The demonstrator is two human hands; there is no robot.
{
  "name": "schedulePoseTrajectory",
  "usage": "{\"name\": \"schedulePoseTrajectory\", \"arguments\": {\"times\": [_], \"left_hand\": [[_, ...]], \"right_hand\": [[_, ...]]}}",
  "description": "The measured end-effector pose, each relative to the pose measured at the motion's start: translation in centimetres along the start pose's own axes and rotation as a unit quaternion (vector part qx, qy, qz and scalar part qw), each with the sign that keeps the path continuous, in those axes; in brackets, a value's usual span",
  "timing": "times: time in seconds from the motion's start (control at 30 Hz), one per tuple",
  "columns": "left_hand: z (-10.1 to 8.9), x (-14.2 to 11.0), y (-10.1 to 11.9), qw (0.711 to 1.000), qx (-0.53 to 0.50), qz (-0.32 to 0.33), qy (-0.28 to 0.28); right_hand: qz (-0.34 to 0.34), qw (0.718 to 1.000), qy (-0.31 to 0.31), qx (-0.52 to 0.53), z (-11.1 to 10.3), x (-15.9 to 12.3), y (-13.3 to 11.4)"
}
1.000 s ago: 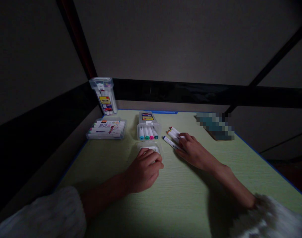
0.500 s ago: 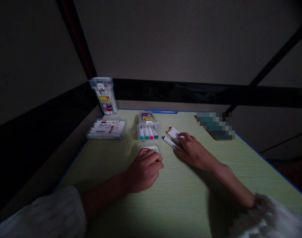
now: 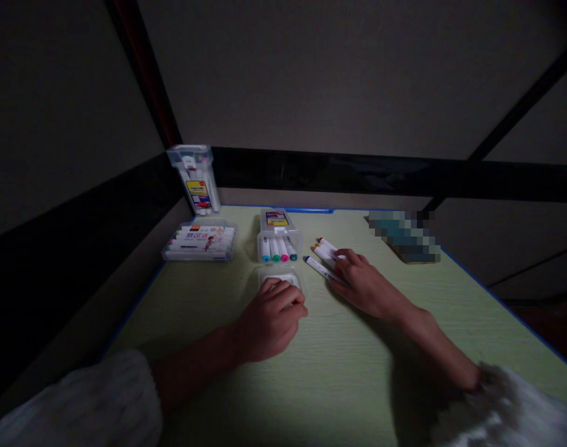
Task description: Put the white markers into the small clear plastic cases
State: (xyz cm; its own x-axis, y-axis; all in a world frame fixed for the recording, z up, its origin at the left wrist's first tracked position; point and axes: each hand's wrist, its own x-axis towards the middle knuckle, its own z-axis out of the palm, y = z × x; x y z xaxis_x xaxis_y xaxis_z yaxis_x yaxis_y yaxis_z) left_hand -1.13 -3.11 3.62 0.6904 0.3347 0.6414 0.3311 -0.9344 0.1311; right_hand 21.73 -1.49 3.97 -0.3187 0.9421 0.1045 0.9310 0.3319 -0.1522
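My left hand (image 3: pixel 272 320) is curled at the near edge of a clear plastic lid (image 3: pixel 267 274); its palm is hidden, so I cannot make out what the fingers hold. The lid is hinged to an open clear marker case (image 3: pixel 277 228), which lies flat with its mouth toward me. Blue, green, pink and teal ends show on the white markers (image 3: pixel 276 247) inside. To the right, my right hand (image 3: pixel 358 280) has its fingers closed over several loose markers (image 3: pixel 325 249) with red and orange ends. A blue-ended marker (image 3: pixel 318 267) lies by its thumb.
A flat clear case of markers (image 3: pixel 202 242) lies at the left edge of the table (image 3: pixel 339 372). Behind it stands an upright marker case (image 3: pixel 197 180) in the corner. A blurred-out flat object (image 3: pixel 404 239) lies at the right edge. Dark walls rise behind the table.
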Motion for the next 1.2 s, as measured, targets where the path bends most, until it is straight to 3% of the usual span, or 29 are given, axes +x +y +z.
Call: {"name": "schedulePoseTrajectory", "arguments": {"times": [0.4,0.63,1.2], "left_hand": [[-0.03,-0.02,-0.05,1.0,0.009,0.004,-0.015],[-0.02,0.03,0.02,1.0,0.005,0.0,-0.01],[-0.01,0.0,0.04,1.0,0.012,-0.003,-0.021]], "right_hand": [[-0.002,1.0,0.013,0.007,0.03,-0.16,-0.05],[-0.021,0.998,0.055,0.016,0.41,-0.18,0.16],[-0.016,1.0,0.019,0.006,0.12,-0.12,0.06]]}}
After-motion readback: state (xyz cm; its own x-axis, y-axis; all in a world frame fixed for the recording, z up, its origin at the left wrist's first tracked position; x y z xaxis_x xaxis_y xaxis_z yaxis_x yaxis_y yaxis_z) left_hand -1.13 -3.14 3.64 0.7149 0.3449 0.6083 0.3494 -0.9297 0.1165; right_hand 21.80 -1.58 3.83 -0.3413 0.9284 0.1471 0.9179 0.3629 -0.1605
